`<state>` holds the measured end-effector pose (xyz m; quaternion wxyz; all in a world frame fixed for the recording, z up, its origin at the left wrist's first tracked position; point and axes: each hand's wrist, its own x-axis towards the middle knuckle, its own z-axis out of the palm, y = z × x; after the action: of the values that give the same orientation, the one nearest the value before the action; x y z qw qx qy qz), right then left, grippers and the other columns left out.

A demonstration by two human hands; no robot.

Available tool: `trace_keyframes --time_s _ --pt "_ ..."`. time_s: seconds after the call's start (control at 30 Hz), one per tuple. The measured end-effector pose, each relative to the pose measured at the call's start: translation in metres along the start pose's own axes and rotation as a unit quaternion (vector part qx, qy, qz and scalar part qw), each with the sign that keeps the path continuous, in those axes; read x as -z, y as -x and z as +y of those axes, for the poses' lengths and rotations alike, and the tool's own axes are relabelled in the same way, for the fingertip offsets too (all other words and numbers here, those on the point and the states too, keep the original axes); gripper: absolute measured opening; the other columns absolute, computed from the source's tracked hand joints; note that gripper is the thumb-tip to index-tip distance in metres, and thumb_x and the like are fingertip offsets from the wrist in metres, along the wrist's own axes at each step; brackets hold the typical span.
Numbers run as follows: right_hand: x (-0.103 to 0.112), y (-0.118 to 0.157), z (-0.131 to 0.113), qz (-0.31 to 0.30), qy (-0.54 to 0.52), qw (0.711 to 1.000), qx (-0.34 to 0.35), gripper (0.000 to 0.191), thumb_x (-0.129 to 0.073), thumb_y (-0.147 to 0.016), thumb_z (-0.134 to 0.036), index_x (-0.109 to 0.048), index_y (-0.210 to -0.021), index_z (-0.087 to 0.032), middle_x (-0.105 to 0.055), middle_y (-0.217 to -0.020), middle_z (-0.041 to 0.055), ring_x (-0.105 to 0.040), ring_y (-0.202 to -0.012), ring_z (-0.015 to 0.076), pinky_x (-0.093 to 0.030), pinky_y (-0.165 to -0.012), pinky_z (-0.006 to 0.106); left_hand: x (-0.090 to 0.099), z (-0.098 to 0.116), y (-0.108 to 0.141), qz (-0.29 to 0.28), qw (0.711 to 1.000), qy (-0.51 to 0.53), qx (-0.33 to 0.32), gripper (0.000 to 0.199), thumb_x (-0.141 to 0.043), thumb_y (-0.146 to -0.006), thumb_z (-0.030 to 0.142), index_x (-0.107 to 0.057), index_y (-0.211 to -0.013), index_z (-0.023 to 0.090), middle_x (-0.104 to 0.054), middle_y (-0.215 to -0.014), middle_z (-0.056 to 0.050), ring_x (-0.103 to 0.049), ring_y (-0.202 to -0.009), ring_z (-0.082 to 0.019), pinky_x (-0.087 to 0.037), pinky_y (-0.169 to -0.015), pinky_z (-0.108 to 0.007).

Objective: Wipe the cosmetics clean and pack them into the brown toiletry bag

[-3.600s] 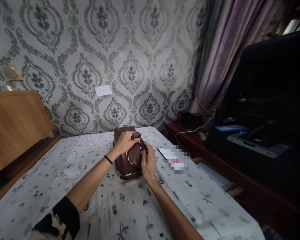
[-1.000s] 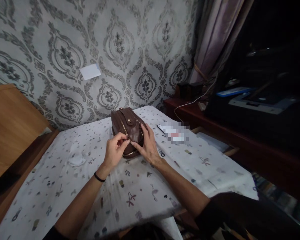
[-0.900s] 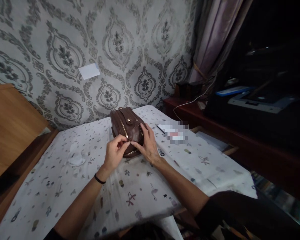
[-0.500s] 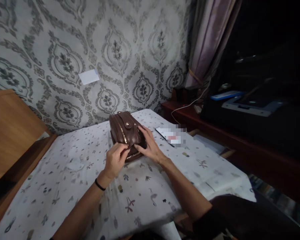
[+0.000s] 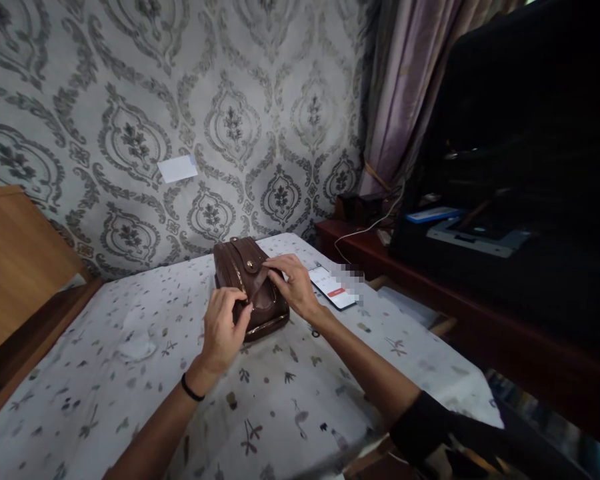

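Observation:
A brown leather bag (image 5: 273, 310) with gold-toned zippers and a snap tab lies on the patterned cloth. My left hand (image 5: 225, 325), a black band at its wrist, has thumb and fingertips closed on the bag's near left part, by a zipper line. On the right side, my right hand (image 5: 295, 283) pinches the bag's upper pocket edge below the snap. A strip of brown material stretches between the two sets of fingertips. Whether a small zipper pull is in either pinch cannot be made out.
Right of the bag lies a phone (image 5: 334, 290) with a lit, partly blurred screen. A dark red cabinet (image 5: 350, 233) with a white cable and a large black screen (image 5: 520, 133) stand at the right. A wooden board (image 5: 25, 267) rises at the left; patterned wallpaper is behind.
My right hand has moved from the bag's gaping pocket opening up to its edge and now pinches. The pocket gap looks narrower. My left hand stays at the near left; the view has shifted slightly.

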<state>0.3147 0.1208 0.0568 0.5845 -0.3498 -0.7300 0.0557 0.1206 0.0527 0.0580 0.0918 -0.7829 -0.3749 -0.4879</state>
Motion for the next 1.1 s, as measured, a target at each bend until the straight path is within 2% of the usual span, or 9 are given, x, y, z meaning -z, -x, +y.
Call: trace_keyframes --time_s 0.13,0.23,0.3,0.37,0.47,0.6,0.77,0.93,1.1 --pt "0.001 0.001 -0.001 0.018 -0.076 0.996 -0.044 0.016 -0.062 -0.09 -0.027 -0.076 -0.098 -0.028 -0.077 -0.096 0.0039 -0.067 -0.095 0.0246 -0.051 -0.092 0.044 -0.003 0.013 -0.012 -0.005 1.0 -0.011 -0.026 0.037 -0.064 -0.089 0.026 -0.048 -0.122 0.018 -0.06 -0.113 -0.012 -0.056 -0.106 -0.026 -0.049 -0.092 -0.041" --pt "-0.002 0.007 -0.004 0.039 -0.111 0.991 -0.064 0.016 -0.064 -0.088 -0.028 -0.076 -0.098 -0.029 -0.077 -0.101 0.0036 -0.066 -0.101 0.0247 -0.049 -0.097 0.045 -0.013 0.021 -0.035 -0.06 0.995 -0.074 -0.023 0.054 -0.067 -0.084 0.023 -0.044 -0.132 0.016 -0.059 -0.123 -0.015 -0.053 -0.115 -0.031 -0.046 -0.096 -0.045" --pt "-0.003 0.012 -0.005 0.053 -0.121 0.988 -0.075 0.017 -0.065 -0.087 -0.03 -0.075 -0.101 -0.029 -0.075 -0.107 0.0046 -0.065 -0.107 0.025 -0.048 -0.1 0.045 -0.021 0.023 -0.053 -0.114 0.986 -0.124 -0.011 0.047 -0.065 -0.085 0.02 -0.049 -0.128 0.016 -0.062 -0.121 -0.014 -0.053 -0.114 -0.032 -0.047 -0.094 -0.047" --pt "-0.005 0.019 -0.004 0.081 -0.123 0.984 -0.103 0.024 -0.066 -0.087 -0.033 -0.073 -0.109 -0.028 -0.071 -0.117 0.0065 -0.062 -0.114 0.0259 -0.048 -0.099 0.045 -0.028 0.022 -0.069 -0.156 0.975 -0.157 0.001 0.03 -0.062 -0.087 0.018 -0.058 -0.117 0.017 -0.065 -0.112 -0.013 -0.054 -0.11 -0.032 -0.047 -0.09 -0.046" --pt "-0.011 0.035 0.004 0.118 -0.139 0.966 -0.181 0.041 -0.067 -0.085 -0.042 -0.065 -0.124 -0.028 -0.062 -0.132 0.0091 -0.056 -0.124 0.0279 -0.049 -0.099 0.045 -0.032 0.014 -0.085 -0.172 0.969 -0.177 0.021 0.01 -0.06 -0.09 0.02 -0.066 -0.098 0.02 -0.067 -0.099 -0.01 -0.056 -0.103 -0.031 -0.047 -0.088 -0.044" --pt "-0.026 0.056 0.015 0.084 -0.219 0.932 -0.275 0.052 -0.067 -0.083 -0.051 -0.06 -0.128 -0.027 -0.063 -0.131 0.0092 -0.058 -0.121 0.0285 -0.05 -0.099 0.046 -0.031 0.0 -0.094 -0.181 0.968 -0.166 0.056 0.009 -0.061 -0.09 0.017 -0.068 -0.092 0.02 -0.07 -0.099 -0.008 -0.06 -0.1 -0.028 -0.047 -0.087 -0.04" --pt "-0.034 0.062 0.015 0.087 -0.241 0.924 -0.282 0.052 -0.068 -0.081 -0.052 -0.061 -0.126 -0.027 -0.064 -0.132 0.0068 -0.058 -0.121 0.0279 -0.046 -0.104 0.046 -0.031 -0.012 -0.099 -0.208 0.968 -0.13 0.063 0.008 -0.066 -0.087 0.018 -0.072 -0.089 0.022 -0.07 -0.099 -0.006 -0.062 -0.099 -0.026 -0.048 -0.085 -0.038" --pt "-0.034 0.058 0.009 0.11 -0.272 0.91 -0.292 0.049 -0.065 -0.083 -0.054 -0.062 -0.123 -0.025 -0.066 -0.128 0.0071 -0.058 -0.122 0.0272 -0.045 -0.106 0.045 -0.035 -0.015 -0.099 -0.182 0.979 -0.079 0.048 0.009 -0.065 -0.086 0.017 -0.07 -0.082 0.022 -0.072 -0.091 -0.004 -0.06 -0.096 -0.025 -0.047 -0.089 -0.038" --pt "-0.038 0.052 0.006 0.133 -0.27 0.901 -0.312 0.044 -0.066 -0.083 -0.052 -0.063 -0.115 -0.023 -0.07 -0.118 0.0078 -0.061 -0.114 0.0263 -0.046 -0.103 0.044 -0.037 -0.017 -0.094 -0.161 0.984 -0.058 0.057 0.011 -0.062 -0.088 0.016 -0.069 -0.083 0.022 -0.073 -0.089 -0.005 -0.061 -0.097 -0.025 -0.046 -0.088 -0.038"
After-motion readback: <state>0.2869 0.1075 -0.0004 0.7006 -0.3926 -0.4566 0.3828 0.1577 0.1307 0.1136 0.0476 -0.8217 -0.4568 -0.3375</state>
